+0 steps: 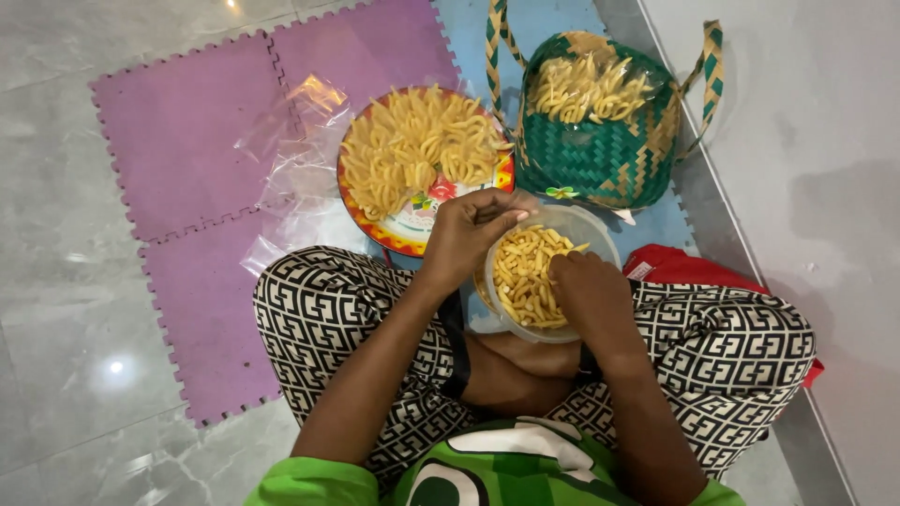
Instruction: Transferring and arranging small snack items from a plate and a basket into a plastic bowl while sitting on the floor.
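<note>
1. Place: a home interior, floor-level work spot beside a wall.
2. Floor (56, 281): glossy grey marble-look tiles w/ lamp reflections; typ. of a living room.
3. Foam mats (187, 122): interlocking puzzle type, purple & blue, laid on the tiles as a seat area.
4. Person sits cross-legged on the mats in patterned lounge trousers, i.e. home wear.
5. Household items: woven green basket (600, 159), floral tray (412, 230) of fried snack sticks, clear plastic bags (291, 178). No shop or industrial equip.
</note>
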